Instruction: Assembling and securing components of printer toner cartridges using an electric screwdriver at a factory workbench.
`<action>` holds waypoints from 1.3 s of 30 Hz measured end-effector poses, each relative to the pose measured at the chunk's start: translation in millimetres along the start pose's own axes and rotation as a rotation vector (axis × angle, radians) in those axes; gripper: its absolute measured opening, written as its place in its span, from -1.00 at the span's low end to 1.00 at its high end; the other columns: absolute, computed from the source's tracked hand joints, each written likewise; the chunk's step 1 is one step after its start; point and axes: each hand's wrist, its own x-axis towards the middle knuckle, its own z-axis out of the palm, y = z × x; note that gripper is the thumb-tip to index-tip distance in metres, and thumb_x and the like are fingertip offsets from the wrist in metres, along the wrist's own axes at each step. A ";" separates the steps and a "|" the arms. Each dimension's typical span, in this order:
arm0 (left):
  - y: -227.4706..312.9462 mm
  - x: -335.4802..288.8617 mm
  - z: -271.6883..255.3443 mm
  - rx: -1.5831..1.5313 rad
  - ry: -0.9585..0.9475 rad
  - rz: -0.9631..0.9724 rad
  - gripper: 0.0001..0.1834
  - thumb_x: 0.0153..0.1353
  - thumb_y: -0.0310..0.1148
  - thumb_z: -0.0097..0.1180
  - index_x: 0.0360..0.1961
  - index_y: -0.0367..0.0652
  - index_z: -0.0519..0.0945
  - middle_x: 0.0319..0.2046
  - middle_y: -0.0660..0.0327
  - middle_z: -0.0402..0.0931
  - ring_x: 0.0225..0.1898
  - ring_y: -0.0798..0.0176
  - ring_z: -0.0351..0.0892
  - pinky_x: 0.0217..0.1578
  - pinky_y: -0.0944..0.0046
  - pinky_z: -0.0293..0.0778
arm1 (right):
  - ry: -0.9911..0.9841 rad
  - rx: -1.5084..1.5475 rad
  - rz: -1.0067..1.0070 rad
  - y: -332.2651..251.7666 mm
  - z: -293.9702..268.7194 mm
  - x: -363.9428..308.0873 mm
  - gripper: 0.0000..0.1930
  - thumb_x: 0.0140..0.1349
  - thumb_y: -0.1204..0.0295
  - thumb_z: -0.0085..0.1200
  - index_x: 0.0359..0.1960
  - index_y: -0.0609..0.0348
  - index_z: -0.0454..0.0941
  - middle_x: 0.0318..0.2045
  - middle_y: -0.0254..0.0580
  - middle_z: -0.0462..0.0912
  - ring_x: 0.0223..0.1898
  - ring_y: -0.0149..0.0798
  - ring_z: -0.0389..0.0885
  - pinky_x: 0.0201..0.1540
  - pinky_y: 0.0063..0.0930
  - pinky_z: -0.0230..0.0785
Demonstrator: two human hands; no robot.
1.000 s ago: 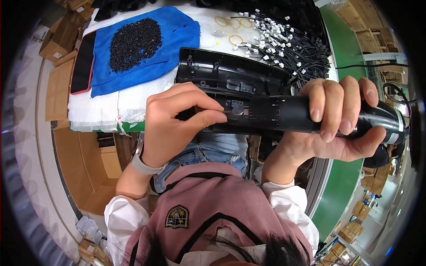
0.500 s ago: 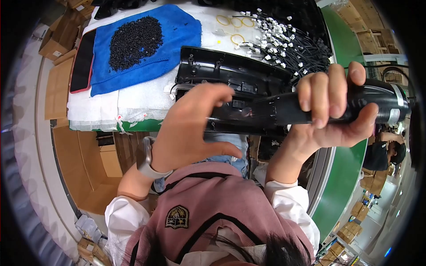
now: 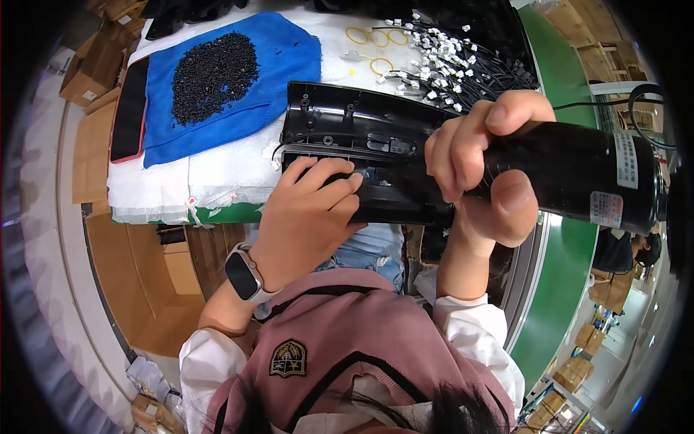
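Note:
My right hand point(image 3: 484, 159) is wrapped round a thick black electric screwdriver point(image 3: 571, 170), which has pale stickers near its cord end and lies almost level. Its tip is hidden behind my fingers. Under it and to the left is a long black plastic shell point(image 3: 401, 208) at the table's near edge. My left hand point(image 3: 300, 217), wearing a watch, grips the left end of this shell, fingers bent over its inside. A second black shell point(image 3: 325, 108), with its ribbed inner side up, lies just beyond.
A blue cloth point(image 3: 293, 54) at far left carries a heap of small black screws point(image 3: 213, 76). Beside it lies a red-edged phone point(image 3: 129, 112). Black cables with white plugs point(image 3: 448, 69) and yellow rings point(image 3: 381, 66) lie at the back. A person point(image 3: 614, 253) is at far right.
My left hand has come down from above the near shell onto its left end. The screwdriver has swung round in my right hand, its stickered end coming closer to view.

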 end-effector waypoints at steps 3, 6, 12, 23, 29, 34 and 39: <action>2.4 -3.5 -3.2 0.003 0.013 -0.005 -0.70 -0.28 -0.36 0.34 -0.46 -0.22 0.56 -0.20 0.26 0.52 -0.01 0.20 0.43 0.00 0.13 0.31 | 0.007 -0.062 -0.018 1.2 3.5 -1.7 -0.56 0.10 0.24 0.15 -0.10 0.19 0.26 -0.66 -0.36 0.32 -0.75 -0.46 0.24 -0.65 -0.56 0.15; 1.1 -1.8 -2.5 -0.013 0.014 -0.012 -0.69 -0.28 -0.35 0.34 -0.45 -0.22 0.57 -0.22 0.26 0.52 -0.01 0.20 0.43 -0.01 0.14 0.31 | -0.056 -0.046 -0.034 5.9 0.5 0.9 -0.58 0.11 0.27 0.14 -0.11 0.19 0.26 -0.66 -0.36 0.32 -0.75 -0.46 0.24 -0.64 -0.57 0.15; 0.2 -1.7 -2.2 -0.020 0.013 -0.025 -0.69 -0.26 -0.35 0.33 -0.43 -0.23 0.58 -0.25 0.27 0.51 -0.02 0.21 0.43 -0.01 0.16 0.31 | -0.043 -0.021 -0.010 13.5 1.7 4.6 -0.66 0.10 0.36 0.14 -0.21 0.19 0.26 -0.68 -0.32 0.31 -0.76 -0.46 0.22 -0.69 -0.59 0.12; 6.4 -2.6 -0.1 -0.015 0.006 -0.015 -0.78 -0.19 -0.39 0.23 -0.45 -0.24 0.58 -0.25 0.23 0.53 -0.01 0.18 0.43 -0.02 0.17 0.32 | -0.080 -0.163 0.061 13.4 6.1 6.2 -0.76 0.02 0.55 0.06 -0.31 0.21 0.25 -0.70 -0.29 0.29 -0.77 -0.46 0.19 -0.72 -0.60 0.10; 18.3 -9.7 12.6 0.234 -0.041 0.018 -0.84 -0.15 -0.45 0.06 -0.46 -0.23 0.52 -0.23 0.13 0.52 -0.25 0.20 0.43 -0.34 0.28 0.36 | 0.017 0.000 0.001 -4.2 12.0 -4.4 -0.73 0.02 0.59 0.10 -0.29 0.22 0.26 -0.70 -0.31 0.31 -0.77 -0.48 0.24 -0.72 -0.64 0.10; 30.7 -17.1 5.2 0.178 0.056 0.015 -0.77 -0.15 -0.45 0.07 -0.38 -0.28 0.49 -0.23 0.11 0.51 -0.29 0.17 0.44 -0.38 0.29 0.37 | -0.215 0.307 -0.207 -70.5 -29.2 -18.7 -0.70 -0.01 0.57 0.25 -0.31 0.21 0.34 -0.77 -0.35 0.42 -0.82 -0.49 0.38 -0.79 -0.68 0.22; 17.7 21.4 -11.7 0.329 0.197 0.158 -0.78 -0.24 -0.47 0.07 -0.45 -0.30 0.52 -0.25 0.14 0.51 -0.28 0.17 0.45 -0.41 0.27 0.39 | -0.387 0.345 -0.292 -109.4 -75.5 -52.3 -0.62 -0.01 0.49 0.36 -0.26 0.23 0.36 -0.69 -0.21 0.54 -0.75 -0.32 0.52 -0.74 -0.49 0.37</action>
